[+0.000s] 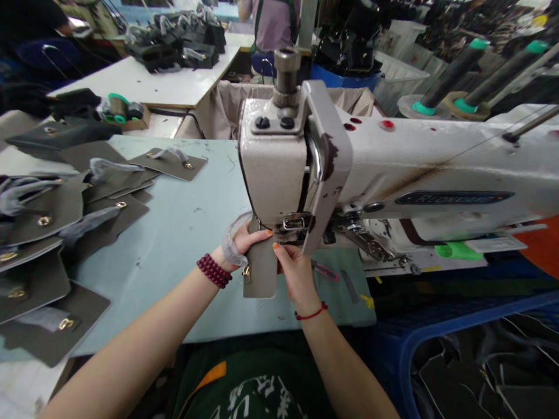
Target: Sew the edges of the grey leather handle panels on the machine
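A grey-brown leather-like panel (261,269) with a small gold ring and a plastic-wrapped strap lies under the head of a white sewing machine (279,157). My left hand (242,243) grips the panel's left edge, fingers curled over it near the needle area. My right hand (294,269) presses on the panel's right edge, fingertips pinched close to the presser foot. Both wrists wear bead or cord bracelets. The needle itself is hidden behind the machine head.
Several similar dark panels (48,233) with gold hardware are piled on the light blue table (174,233) at the left. Thread cones (454,73) stand at the right. A blue crate (437,343) of pieces sits lower right. Another person (273,23) stands behind.
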{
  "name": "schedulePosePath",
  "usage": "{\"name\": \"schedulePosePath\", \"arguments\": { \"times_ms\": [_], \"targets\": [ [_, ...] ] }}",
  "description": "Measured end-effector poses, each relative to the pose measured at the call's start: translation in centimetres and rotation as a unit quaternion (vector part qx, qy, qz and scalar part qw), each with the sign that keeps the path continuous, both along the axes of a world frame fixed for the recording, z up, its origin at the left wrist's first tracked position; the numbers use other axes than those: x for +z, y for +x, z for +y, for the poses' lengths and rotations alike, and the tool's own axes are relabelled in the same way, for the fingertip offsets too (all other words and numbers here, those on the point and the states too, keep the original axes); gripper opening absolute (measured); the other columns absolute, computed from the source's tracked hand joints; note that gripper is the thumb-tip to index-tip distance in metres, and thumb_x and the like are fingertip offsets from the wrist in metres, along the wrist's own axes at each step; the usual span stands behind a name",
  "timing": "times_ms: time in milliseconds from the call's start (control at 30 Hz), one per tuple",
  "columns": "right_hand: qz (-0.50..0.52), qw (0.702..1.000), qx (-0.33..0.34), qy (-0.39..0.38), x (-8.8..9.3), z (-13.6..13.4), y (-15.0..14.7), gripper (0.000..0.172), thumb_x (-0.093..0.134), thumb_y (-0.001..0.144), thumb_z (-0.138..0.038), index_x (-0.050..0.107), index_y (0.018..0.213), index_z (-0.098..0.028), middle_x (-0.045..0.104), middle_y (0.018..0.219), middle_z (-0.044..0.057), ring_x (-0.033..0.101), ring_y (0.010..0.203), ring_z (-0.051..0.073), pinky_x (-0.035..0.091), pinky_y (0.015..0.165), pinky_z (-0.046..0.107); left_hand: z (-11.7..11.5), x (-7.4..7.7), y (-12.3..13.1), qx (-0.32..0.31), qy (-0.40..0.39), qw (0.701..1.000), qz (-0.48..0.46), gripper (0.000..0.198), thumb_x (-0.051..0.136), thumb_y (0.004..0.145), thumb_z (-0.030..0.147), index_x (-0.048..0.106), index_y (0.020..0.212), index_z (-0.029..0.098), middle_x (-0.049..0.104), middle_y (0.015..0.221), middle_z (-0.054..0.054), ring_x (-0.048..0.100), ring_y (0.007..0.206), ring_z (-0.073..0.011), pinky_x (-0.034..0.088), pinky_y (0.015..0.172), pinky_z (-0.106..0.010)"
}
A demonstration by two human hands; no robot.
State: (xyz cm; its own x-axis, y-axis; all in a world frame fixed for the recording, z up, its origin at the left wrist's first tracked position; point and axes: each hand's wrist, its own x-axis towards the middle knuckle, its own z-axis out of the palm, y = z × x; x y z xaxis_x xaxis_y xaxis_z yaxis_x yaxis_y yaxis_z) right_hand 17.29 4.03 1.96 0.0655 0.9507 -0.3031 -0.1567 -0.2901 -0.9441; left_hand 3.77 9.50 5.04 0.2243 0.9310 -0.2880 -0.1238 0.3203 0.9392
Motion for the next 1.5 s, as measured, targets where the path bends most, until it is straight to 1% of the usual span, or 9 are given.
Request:
{"name": "schedulePosePath", "arguments": {
  "times_ms": [100,267,433,533,767,1000,1233,1400,1500],
  "targets": [
    [-0.041,0.999,0.024,0.009,0.1,0.1,0.9,0.043,0.06,0.076,-0.055,0.062,0.065,-0.013,0.055,0.056,0.0,0.052,0.055,0.012,0.036,0.047,0.019,-0.8,-0.9,0.5,0.012,-0.044,0.998,-0.047,0.051,0.075,0.068,0.034,0.06,0.113,0.019,0.071,0.1,-0.007,0.069,0.083,-0.0254,0.058,0.074,-0.037],
    [-0.02,0.999,0.04,0.001,0.6,0.1,1.5,0.044,0.061,0.074,-0.057,0.063,0.066,-0.013,0.058,0.059,0.001,0.054,0.057,0.013,0.038,0.048,0.02,-1.3,-1.5,0.8,0.031,-0.06,0.995,-0.073,0.043,0.073,0.07,0.036,0.062,0.109,0.022,0.071,0.103,-0.005,0.069,0.087,-0.0264,0.058,0.077,-0.037],
    [0.078,0.993,0.058,-0.061,1.5,-0.2,1.6,0.044,0.067,0.069,-0.058,0.065,0.075,-0.014,0.062,0.066,0.001,0.055,0.056,0.013,0.044,0.049,0.021,-1.3,-1.0,0.7,0.005,-0.075,0.994,-0.081,0.043,0.075,0.069,0.033,0.063,0.108,0.023,0.071,0.101,-0.006,0.069,0.09,-0.0269,0.058,0.077,-0.037],
    [0.095,0.99,0.066,-0.077,1.8,-0.3,1.6,0.044,0.069,0.068,-0.057,0.064,0.076,-0.015,0.061,0.065,0.0,0.053,0.054,0.012,0.044,0.048,0.021,-1.2,-0.3,0.8,0.015,-0.084,0.994,-0.066,0.046,0.078,0.064,0.029,0.063,0.107,0.02,0.071,0.097,-0.005,0.069,0.085,-0.0264,0.059,0.075,-0.037],
    [0.047,0.997,0.057,-0.022,1.1,-0.3,1.6,0.039,0.065,0.073,-0.052,0.059,0.065,-0.014,0.052,0.057,-0.003,0.044,0.051,0.009,0.036,0.046,0.018,-0.9,0.0,0.8,0.034,-0.086,0.994,-0.051,0.051,0.08,0.062,0.027,0.061,0.109,0.021,0.071,0.098,-0.005,0.07,0.082,-0.0257,0.059,0.071,-0.037],
    [-0.047,0.998,0.036,0.031,0.7,0.6,1.5,0.04,0.061,0.076,-0.051,0.063,0.065,-0.013,0.056,0.058,0.0,0.05,0.058,0.013,0.035,0.05,0.02,-0.4,-0.3,0.8,0.049,-0.074,0.995,-0.048,0.047,0.079,0.063,0.026,0.062,0.107,0.02,0.072,0.098,-0.004,0.069,0.087,-0.0267,0.057,0.077,-0.036],
    [-0.071,0.996,0.033,0.035,0.8,0.8,1.6,0.04,0.06,0.077,-0.051,0.063,0.063,-0.014,0.055,0.056,0.0,0.051,0.06,0.014,0.035,0.05,0.02,-0.1,-0.6,0.7,0.04,-0.054,0.996,-0.065,0.048,0.077,0.066,0.024,0.062,0.111,0.019,0.071,0.099,-0.004,0.067,0.095,-0.0243,0.055,0.083,-0.033],
    [-0.074,0.996,0.029,0.035,1.0,0.9,1.2,0.04,0.06,0.077,-0.051,0.064,0.063,-0.014,0.056,0.055,0.0,0.051,0.058,0.014,0.035,0.049,0.02,0.0,-1.1,0.5,0.023,-0.092,0.993,-0.076,0.04,0.076,0.068,0.024,0.066,0.106,0.019,0.072,0.096,-0.005,0.069,0.089,-0.025,0.056,0.082,-0.035],
    [-0.1,0.992,0.052,0.055,1.5,0.7,1.1,0.04,0.058,0.08,-0.05,0.065,0.065,-0.013,0.057,0.056,0.0,0.051,0.056,0.013,0.035,0.049,0.02,-0.1,-1.1,0.4,0.007,-0.119,0.989,-0.092,0.036,0.075,0.07,0.025,0.067,0.104,0.02,0.073,0.094,-0.005,0.07,0.084,-0.0245,0.057,0.079,-0.037]
  ]
}}
